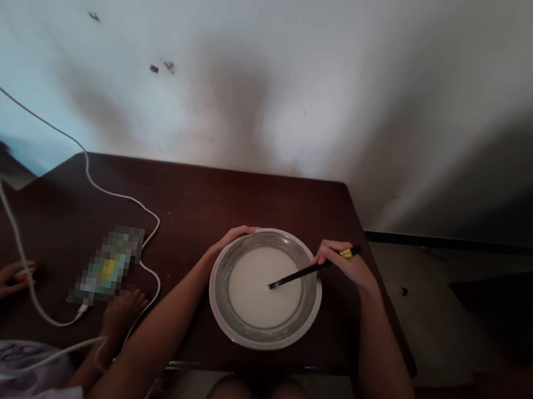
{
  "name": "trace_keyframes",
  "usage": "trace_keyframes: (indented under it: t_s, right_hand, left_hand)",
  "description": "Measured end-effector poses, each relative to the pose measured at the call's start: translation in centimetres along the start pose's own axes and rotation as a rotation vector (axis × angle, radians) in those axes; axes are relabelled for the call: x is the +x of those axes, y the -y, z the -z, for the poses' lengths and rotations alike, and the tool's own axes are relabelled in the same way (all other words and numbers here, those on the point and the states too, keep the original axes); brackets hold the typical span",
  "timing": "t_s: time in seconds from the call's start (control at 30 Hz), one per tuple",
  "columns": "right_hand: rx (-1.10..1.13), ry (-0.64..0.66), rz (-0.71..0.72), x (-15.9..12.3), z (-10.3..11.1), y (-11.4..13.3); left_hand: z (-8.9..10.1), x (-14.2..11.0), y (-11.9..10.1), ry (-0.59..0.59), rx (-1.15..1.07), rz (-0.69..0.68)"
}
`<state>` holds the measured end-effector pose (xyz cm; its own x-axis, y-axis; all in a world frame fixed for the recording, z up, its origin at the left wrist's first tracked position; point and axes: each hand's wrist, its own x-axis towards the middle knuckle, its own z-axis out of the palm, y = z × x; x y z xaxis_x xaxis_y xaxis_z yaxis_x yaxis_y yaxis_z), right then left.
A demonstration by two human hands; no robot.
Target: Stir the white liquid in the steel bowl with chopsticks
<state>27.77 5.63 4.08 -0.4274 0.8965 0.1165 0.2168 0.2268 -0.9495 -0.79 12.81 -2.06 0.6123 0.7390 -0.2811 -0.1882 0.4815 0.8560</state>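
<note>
A wide metal bowl [232, 329] holding a pale white liquid sits at the near edge of a dark brown table [196, 198]. My left hand [230, 239] is curled over the bowl's far left rim, gripping it. My right hand [343, 263] is closed on dark chopsticks [308, 271] with yellow marks near the top. Their tips dip into the liquid near the bowl's middle.
Another person's hands [11, 277] rest on the table at the left, beside a blurred phone-like object [107, 265] with a white cable [92, 182] running across the table. A pale wall stands behind. The floor lies to the right of the table.
</note>
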Motion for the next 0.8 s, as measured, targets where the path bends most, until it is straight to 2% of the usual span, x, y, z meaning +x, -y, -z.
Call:
trace_keyframes:
  t_s: [0.1, 0.23, 0.3, 0.47, 0.63, 0.8]
  right_hand:
    - [-0.04, 0.094, 0.005, 0.15, -0.26, 0.0]
    - [-0.063, -0.047, -0.005, 0.05, 0.1, -0.04]
    - [-0.034, -0.063, -0.013, -0.05, 0.22, -0.05]
    - [-0.04, 0.091, 0.006, 0.13, -0.21, -0.13]
    - [-0.034, -0.077, 0.017, -0.1, 0.4, 0.02]
    - [-0.026, 0.072, 0.028, 0.04, -0.03, -0.06]
  left_hand:
    - [0.03, -0.01, -0.02, 0.002, 0.02, -0.009]
    - [-0.06, -0.1, -0.12, -0.012, 0.015, 0.006]
    - [-0.15, -0.15, -0.17, -0.015, 0.007, 0.012]
    - [-0.2, -0.15, -0.17, -0.004, -0.006, -0.004]
    - [0.0, -0.06, -0.05, 0.025, -0.021, 0.013]
    - [0.2, 0.05, 0.07, 0.029, -0.018, 0.011]
